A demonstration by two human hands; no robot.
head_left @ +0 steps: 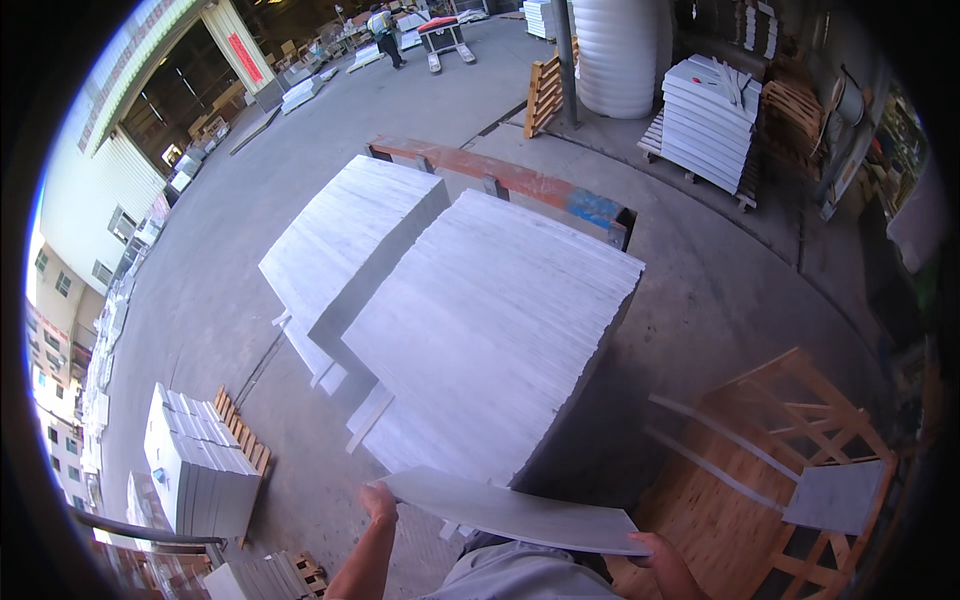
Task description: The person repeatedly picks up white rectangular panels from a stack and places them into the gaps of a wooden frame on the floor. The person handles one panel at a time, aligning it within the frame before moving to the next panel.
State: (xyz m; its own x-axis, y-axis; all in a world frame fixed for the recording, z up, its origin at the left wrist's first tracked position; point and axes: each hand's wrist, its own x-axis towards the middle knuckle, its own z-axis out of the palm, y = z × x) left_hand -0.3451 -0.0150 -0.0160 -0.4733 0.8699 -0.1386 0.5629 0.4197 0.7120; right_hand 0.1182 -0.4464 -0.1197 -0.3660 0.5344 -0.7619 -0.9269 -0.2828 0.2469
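Note:
A thin grey-white stone slab (515,512) spans the front of my body, its long edge running left to right. My left hand (378,502) is closed around its left end, and my right hand (655,550) grips the right end. Just beyond the slab stands a large row of upright pale slabs (490,320), tightly packed. Left of that row, across a narrow gap, is a second row of slabs (355,235). A thin pale strip (371,420) sticks out by the near left corner of the larger row. The undersides of my fingers are mostly hidden.
To the right lies an open wooden crate (700,490) with one slab (835,497) inside and pale strips (725,435) across it. A rusty metal beam (510,175) runs behind the rows. Palletised slab stacks (205,470) (710,120) stand left and far right. A person (384,35) is far off.

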